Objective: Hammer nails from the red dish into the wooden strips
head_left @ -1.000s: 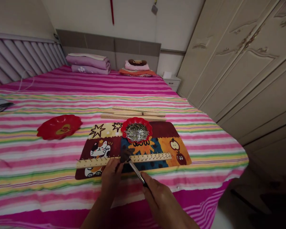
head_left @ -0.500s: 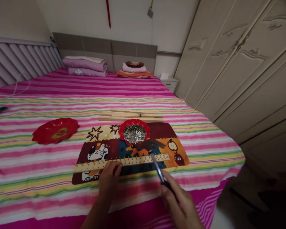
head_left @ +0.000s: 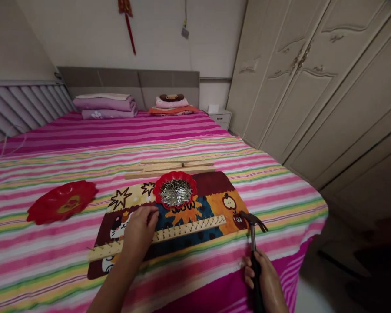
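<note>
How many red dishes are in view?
2. A bowl of nails at the far edge of the mat; a plate on the bed, left of the mat. No sign of others hidden.

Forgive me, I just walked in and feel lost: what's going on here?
Someone's right hand holds a hammer by its handle, off to the right of a wooden strip with nails standing in it. The left hand is by the red bowl of loose nails; I can't tell whether it grips one. The strip lies across a patterned mat on the bed.
</note>
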Demonstrator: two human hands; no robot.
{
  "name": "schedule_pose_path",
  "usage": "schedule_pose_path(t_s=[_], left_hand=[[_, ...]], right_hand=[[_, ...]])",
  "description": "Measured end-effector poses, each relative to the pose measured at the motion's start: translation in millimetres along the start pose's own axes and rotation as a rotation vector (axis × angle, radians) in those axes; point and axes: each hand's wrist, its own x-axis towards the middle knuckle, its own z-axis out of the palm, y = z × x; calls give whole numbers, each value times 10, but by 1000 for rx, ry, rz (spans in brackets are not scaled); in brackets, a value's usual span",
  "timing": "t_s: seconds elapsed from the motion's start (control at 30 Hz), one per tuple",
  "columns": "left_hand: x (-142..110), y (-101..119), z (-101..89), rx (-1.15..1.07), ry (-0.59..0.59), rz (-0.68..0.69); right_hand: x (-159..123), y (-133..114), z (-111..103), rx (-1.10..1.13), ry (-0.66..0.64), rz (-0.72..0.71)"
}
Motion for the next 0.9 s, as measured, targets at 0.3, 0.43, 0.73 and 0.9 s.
schedule_pose_path(t_s=[0.3,0.43,0.73,0.9], left_hand=[[719,218,513,228,-275,-4],[790,213,626,203,-301,-102],[866,69,475,-176,-287,-230],[841,-6,402,-520,-262,-368]], right_hand=[[58,45,-20,27,-8,-10],[49,54,-23,24,-19,-15],[75,50,-43,28,-21,2],[80,64,-42,25,-22,0]])
